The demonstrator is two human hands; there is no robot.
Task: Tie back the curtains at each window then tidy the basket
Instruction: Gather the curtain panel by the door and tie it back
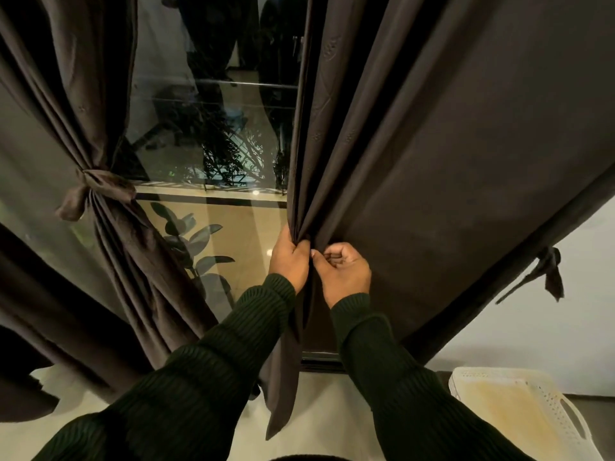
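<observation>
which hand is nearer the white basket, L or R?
Right. The right hand pinches the curtain up-left of the white basket; the left hand grips folds farther left.

Bare window glass (213, 134) leaves an open gap between the tied left curtain (100, 227) and the loose right curtain (432, 161). The basket (519, 404) blocks the floor (316, 427) at lower right.

Behind the large glass window pane (213, 128) there is a glossy beige tiled balcony floor (253, 234). On this floor stands a dark plant with broad oval leaves (196, 241). Further away, thin leafy branches (229, 161) show behind a metal railing (246, 83). On the right is a plain white wall (532, 321).
</observation>
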